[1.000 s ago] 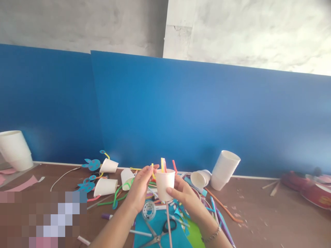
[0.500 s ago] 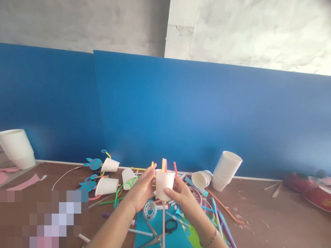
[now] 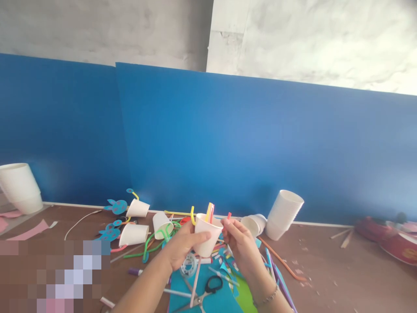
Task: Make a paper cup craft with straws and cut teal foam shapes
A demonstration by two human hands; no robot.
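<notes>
A white paper cup (image 3: 206,238) is held upright but tilted by my left hand (image 3: 182,243), its thumb across the front and its fingers behind. Several straws (image 3: 210,213) stand up inside the cup, and a pale pink straw (image 3: 196,280) runs down from its base. On the left side of the cup a bent yellow straw (image 3: 193,215) sticks out. My right hand (image 3: 239,237), wearing a bracelet, pinches a red straw (image 3: 229,216) at the cup's right side.
Scissors (image 3: 202,299) and a tape roll (image 3: 188,265) lie on blue paper (image 3: 216,300). Left are cups with blue rabbit cutouts (image 3: 116,207) and a cup stack (image 3: 21,187). Another cup stack (image 3: 284,215) leans at the right. Orange straw (image 3: 282,258) lies in front of it.
My right hand has left the cup's front and moved to the red straw. My left thumb has come across the cup, which now tilts, its lower straw swung left.
</notes>
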